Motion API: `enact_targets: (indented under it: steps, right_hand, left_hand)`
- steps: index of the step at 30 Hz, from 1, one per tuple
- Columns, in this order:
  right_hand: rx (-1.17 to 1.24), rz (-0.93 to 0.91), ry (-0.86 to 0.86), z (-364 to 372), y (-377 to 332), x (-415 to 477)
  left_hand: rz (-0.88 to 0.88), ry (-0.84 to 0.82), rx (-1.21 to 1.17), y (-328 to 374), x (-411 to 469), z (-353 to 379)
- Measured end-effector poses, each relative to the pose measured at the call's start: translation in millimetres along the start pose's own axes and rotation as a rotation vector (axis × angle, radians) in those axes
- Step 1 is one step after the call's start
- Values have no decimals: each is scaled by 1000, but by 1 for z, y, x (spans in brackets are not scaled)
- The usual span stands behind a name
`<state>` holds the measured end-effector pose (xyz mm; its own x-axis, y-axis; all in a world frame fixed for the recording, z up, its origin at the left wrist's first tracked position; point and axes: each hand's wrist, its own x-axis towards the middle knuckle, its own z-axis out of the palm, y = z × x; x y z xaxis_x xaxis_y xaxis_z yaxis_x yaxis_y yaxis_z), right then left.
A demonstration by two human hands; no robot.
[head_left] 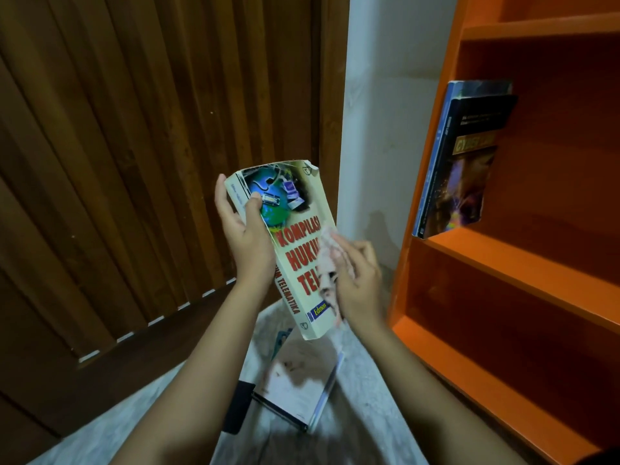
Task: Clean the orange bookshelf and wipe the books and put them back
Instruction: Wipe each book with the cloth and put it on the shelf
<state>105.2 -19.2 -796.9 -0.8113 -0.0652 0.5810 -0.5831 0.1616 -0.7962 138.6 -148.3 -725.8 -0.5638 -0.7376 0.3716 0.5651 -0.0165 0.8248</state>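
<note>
One cream paperback book with red title letters point(295, 250) was held at the centre of the frame, above the floor. Its long axis ran nearly upright, the top tipped slightly toward the upper left, the cover facing the camera and the spine on the left. The left hand point(245, 236) gripped it at the upper spine, thumb on the cover. The right hand point(359, 280) pinched one pale crumpled cloth point(330, 260) against the cover's right edge.

Two books point(466, 169) leaned upright at the left end of a middle board of the orange bookshelf point(503, 270) on the right, with bare orange board stretching to their right. At least two more books point(298, 380) lay flat on the grey mottled floor point(369, 397) at lower centre.

The held book hung apart from the brown slatted wooden door point(134, 162) on the left and from the shelf's front edge.
</note>
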Motion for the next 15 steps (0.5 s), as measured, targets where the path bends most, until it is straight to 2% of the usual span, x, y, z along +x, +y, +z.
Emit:
enact_targets:
  steps: [3, 4, 5, 9, 12, 15]
  right_hand:
    - [-43, -390, -124, -1, -2, -29]
    - [-70, -469, -153, -2, 5, -35]
    - [-96, -466, -174, -3, 13, -37]
    - [-141, -59, -58, -10, 20, -31]
    - [-56, 30, 44, -21, 14, -8]
    - [71, 141, -84, -43, 8, 23]
  left_hand:
    - [31, 47, -18, 6, 7, -2]
    - [40, 60, -32, 9, 10, -4]
    - [48, 71, -42, 12, 12, -6]
    - [56, 76, -72, 22, 13, -11]
    - [32, 13, -100, 27, 10, -2]
    - [44, -123, -99, 32, 4, 20]
